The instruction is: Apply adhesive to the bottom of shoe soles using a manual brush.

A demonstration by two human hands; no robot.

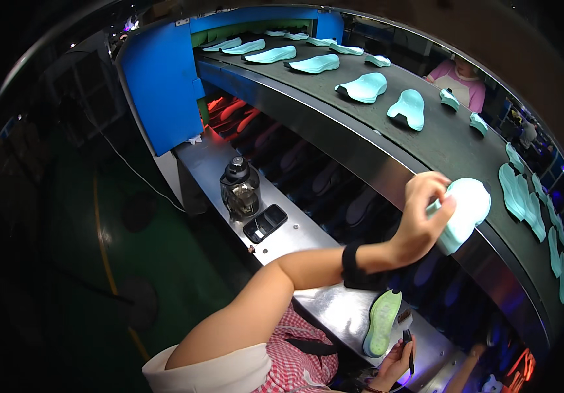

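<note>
Metal ledge [285, 245] bears jug [240, 193], tray [278, 214] with something pale [259, 231]; left grip [422, 216] holds turquoise sole [470, 206], right grip [394, 364] brush [407, 335].

left grip [420, 221] holding mint sole [468, 204], right grip [394, 361] holding brush [406, 324], more soles [365, 87] along dark conveyor belt [449, 143]

The left arm [275, 285] extends forward and to the right, bent at the elbow [283, 268]. The left hand [422, 219] is raised, its fingers curled in a grip. The right hand [394, 364] sits lower, near the view's bottom edge, fingers flexed to grasp.
</note>
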